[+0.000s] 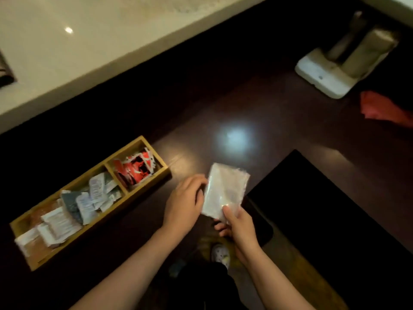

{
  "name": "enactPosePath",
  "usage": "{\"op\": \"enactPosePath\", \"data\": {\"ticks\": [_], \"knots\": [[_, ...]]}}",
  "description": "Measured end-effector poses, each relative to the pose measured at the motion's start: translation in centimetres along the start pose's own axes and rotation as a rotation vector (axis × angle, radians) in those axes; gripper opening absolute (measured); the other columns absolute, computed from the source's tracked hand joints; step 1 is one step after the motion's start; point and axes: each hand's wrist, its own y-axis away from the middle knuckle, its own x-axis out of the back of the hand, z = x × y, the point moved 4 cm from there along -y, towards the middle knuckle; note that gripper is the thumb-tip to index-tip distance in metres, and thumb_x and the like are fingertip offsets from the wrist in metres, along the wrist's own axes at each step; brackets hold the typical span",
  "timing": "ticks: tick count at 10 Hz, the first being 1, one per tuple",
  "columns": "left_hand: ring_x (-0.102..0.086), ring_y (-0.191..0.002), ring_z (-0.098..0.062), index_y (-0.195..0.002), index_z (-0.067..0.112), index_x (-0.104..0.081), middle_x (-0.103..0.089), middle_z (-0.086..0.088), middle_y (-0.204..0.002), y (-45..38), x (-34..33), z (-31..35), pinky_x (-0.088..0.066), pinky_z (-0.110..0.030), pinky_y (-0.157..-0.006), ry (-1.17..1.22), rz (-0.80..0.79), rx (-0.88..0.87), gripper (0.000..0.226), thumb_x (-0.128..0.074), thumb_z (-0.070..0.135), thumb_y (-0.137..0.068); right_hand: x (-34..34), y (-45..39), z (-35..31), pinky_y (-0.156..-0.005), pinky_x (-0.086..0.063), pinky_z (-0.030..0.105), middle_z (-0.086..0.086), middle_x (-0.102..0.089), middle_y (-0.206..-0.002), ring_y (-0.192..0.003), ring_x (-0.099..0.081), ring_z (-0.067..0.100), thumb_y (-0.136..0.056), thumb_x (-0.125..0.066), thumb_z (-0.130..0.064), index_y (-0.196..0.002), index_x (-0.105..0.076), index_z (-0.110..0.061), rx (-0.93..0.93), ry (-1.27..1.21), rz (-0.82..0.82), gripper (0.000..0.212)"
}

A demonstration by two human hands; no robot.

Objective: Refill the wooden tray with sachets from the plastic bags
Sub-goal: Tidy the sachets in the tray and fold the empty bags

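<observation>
A long wooden tray (159, 178) lies on the dark table at the left, split into three compartments. Red sachets (134, 168) fill its far compartment, grey and white sachets (93, 195) the middle one, white and orange sachets (50, 227) the near one. A clear plastic bag (225, 189) is held upright just right of the tray. My right hand (238, 227) pinches its lower edge. My left hand (183, 204) touches its left edge with curled fingers.
A white stand holding a beige roll (339, 63) sits at the far right. A red cloth (384, 108) lies at the right edge. A black mat (324, 209) covers the table to the right of my hands. A pale counter (78, 41) runs behind.
</observation>
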Motion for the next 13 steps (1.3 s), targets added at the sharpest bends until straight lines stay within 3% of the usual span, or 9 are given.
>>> {"op": "enactPosePath", "data": {"ticks": [2,4,5,6,8,10,11,12,13], "knots": [[-0.031,-0.141,-0.016,-0.13,0.026,-0.053,-0.043,0.004,-0.147,-3.7,-4.0,0.6,-0.031,-0.038,-0.113,-0.18,-0.045,-0.134,0.039,-0.043,0.02,-0.093,5.6,-1.1,3.4,-0.042,-0.047,0.02,0.006,-0.059,-0.067,-0.052,-0.06,0.014,-0.092,-0.057,-0.016,-0.098,-0.06,-0.003,-0.079,-0.118,0.053,0.015],[-0.026,-0.143,-0.021,-0.14,0.033,-0.038,-0.034,0.002,-0.153,-5.7,-7.1,0.6,-0.021,-0.044,-0.115,-0.496,-0.138,-0.191,0.045,-0.032,0.033,-0.095,11.7,-3.8,8.7,-0.044,-0.049,0.018,0.007,-0.057,-0.066,-0.052,-0.056,0.013,-0.095,-0.053,-0.013,-0.094,-0.059,-0.013,-0.252,-0.226,0.267,0.006],[-0.028,-0.142,-0.023,-0.141,0.032,-0.038,-0.037,0.0,-0.152,-5.9,-7.7,0.7,-0.022,-0.046,-0.114,-0.565,-0.138,-0.194,0.046,-0.034,0.033,-0.095,13.5,-6.2,11.9,-0.044,-0.05,0.018,0.01,-0.06,-0.067,-0.054,-0.056,0.015,-0.095,-0.052,-0.011,-0.092,-0.057,-0.008,-0.39,-0.27,0.337,0.007],[-0.03,-0.141,-0.024,-0.139,0.03,-0.041,-0.037,-0.001,-0.151,-5.9,-7.5,1.1,-0.023,-0.047,-0.113,-0.583,-0.111,-0.196,0.046,-0.035,0.031,-0.094,14.4,-9.0,14.7,-0.05,-0.052,0.023,0.011,-0.062,-0.073,-0.061,-0.058,0.018,-0.094,-0.053,-0.009,-0.093,-0.057,-0.003,-0.531,-0.325,0.362,0.007],[-0.032,-0.14,-0.024,-0.139,0.029,-0.042,-0.038,-0.002,-0.151,-5.8,-7.7,1.1,-0.023,-0.049,-0.113,-0.576,-0.051,-0.218,0.047,-0.038,0.03,-0.093,16.0,-14.5,19.3,-0.038,-0.051,0.02,0.014,-0.065,-0.076,-0.065,-0.062,0.021,-0.093,-0.054,-0.006,-0.092,-0.06,-0.002,-0.637,-0.476,0.411,0.007],[-0.032,-0.14,-0.025,-0.139,0.028,-0.043,-0.038,-0.002,-0.151,-5.7,-7.9,1.0,-0.023,-0.05,-0.113,-0.553,-0.028,-0.223,0.047,-0.037,0.03,-0.093,17.3,-16.3,22.2,-0.031,-0.047,0.021,0.011,-0.067,-0.056,-0.047,-0.065,0.019,-0.096,-0.052,-0.028,-0.088,-0.057,-0.004,-0.761,-0.553,0.409,0.026],[-0.031,-0.141,-0.024,-0.139,0.029,-0.042,-0.038,-0.002,-0.151,-5.7,-8.0,1.0,-0.024,-0.05,-0.113,-0.552,-0.033,-0.224,0.047,-0.038,0.03,-0.092,17.9,-15.7,22.7,-0.031,-0.047,0.021,0.007,-0.062,-0.042,-0.032,-0.059,0.015,-0.096,-0.052,-0.03,-0.098,-0.057,-0.002,-0.774,-0.483,0.371,0.028],[-0.029,-0.142,-0.024,-0.14,0.029,-0.041,-0.037,-0.002,-0.151,-5.7,-8.0,1.0,-0.022,-0.05,-0.114,-0.538,-0.04,-0.22,0.047,-0.038,0.031,-0.093,18.7,-15.0,21.8,-0.036,-0.046,0.023,0.009,-0.062,-0.055,-0.036,-0.056,0.017,-0.094,-0.056,-0.018,-0.113,-0.058,0.003,-0.696,-0.353,0.383,0.029],[-0.029,-0.142,-0.024,-0.14,0.03,-0.04,-0.037,-0.002,-0.151,-5.8,-7.8,1.2,-0.022,-0.049,-0.114,-0.552,-0.038,-0.224,0.048,-0.037,0.031,-0.092,19.4,-13.5,15.7,-0.044,-0.048,0.023,0.007,-0.061,-0.069,-0.05,-0.056,0.013,-0.094,-0.053,-0.013,-0.109,-0.061,-0.004,-0.396,-0.316,0.451,0.019]]}}
